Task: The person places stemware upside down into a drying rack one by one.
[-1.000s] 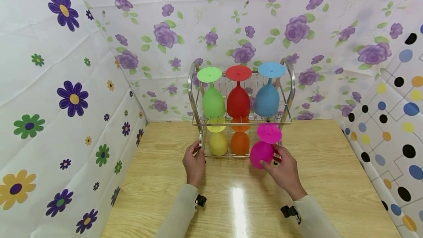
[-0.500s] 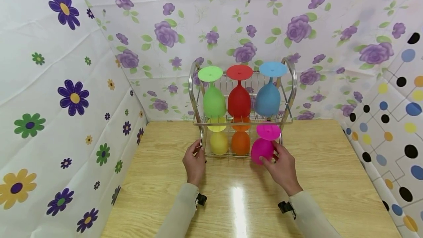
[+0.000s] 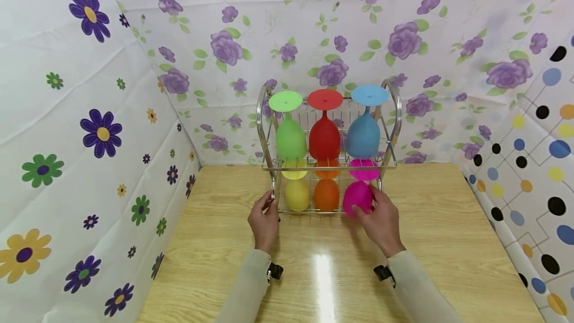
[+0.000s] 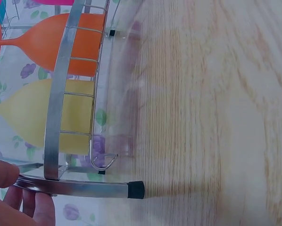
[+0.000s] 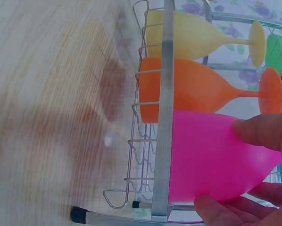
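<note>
My right hand [image 3: 382, 223] holds a pink plastic goblet [image 3: 357, 197] upside down by its bowl, at the right end of the lower shelf of a two-tier metal rack [image 3: 329, 168]. In the right wrist view, thumb and fingers lie on opposite sides of the bowl. The pink rim sits level with the shelf's front rail [image 5: 166, 94], while the orange goblet [image 5: 197, 87] beside it reaches past the rail to the wires. My left hand [image 3: 264, 223] grips the rack's left front leg [image 4: 84, 187], its thumb and fingers around the metal.
An upside-down yellow goblet [image 3: 297, 195] stands left of the orange one. Green [image 3: 290, 138], red [image 3: 325, 138] and blue [image 3: 363, 136] goblets stand inverted on the upper shelf. The rack stands on a wooden table [image 3: 224, 263], before a flowered cloth backdrop [image 3: 179, 113].
My right hand has moved the pink goblet back and slightly left, in under the upper shelf; its base now overlaps the upper rail's underside. My left hand keeps its hold on the rack.
</note>
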`<action>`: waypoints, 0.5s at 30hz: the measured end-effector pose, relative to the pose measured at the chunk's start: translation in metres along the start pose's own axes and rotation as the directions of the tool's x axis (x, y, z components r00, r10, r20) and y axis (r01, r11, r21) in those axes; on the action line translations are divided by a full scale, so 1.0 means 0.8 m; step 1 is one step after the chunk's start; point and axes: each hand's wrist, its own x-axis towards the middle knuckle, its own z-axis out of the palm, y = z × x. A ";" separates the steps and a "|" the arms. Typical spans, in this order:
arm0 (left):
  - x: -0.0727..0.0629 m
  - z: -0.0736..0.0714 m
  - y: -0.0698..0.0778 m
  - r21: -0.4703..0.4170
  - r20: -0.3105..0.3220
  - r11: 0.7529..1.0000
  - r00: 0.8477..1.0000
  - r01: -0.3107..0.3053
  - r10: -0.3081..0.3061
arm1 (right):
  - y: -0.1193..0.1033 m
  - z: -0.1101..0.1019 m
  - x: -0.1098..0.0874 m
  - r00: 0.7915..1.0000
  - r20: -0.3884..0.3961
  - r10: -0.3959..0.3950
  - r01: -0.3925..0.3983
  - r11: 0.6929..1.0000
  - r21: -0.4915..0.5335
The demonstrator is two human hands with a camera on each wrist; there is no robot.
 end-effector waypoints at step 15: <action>0.000 0.001 0.001 -0.039 -0.015 0.998 0.999 0.045 -0.045 | 0.002 0.030 0.026 0.998 -0.011 0.054 -0.055 0.995 -0.084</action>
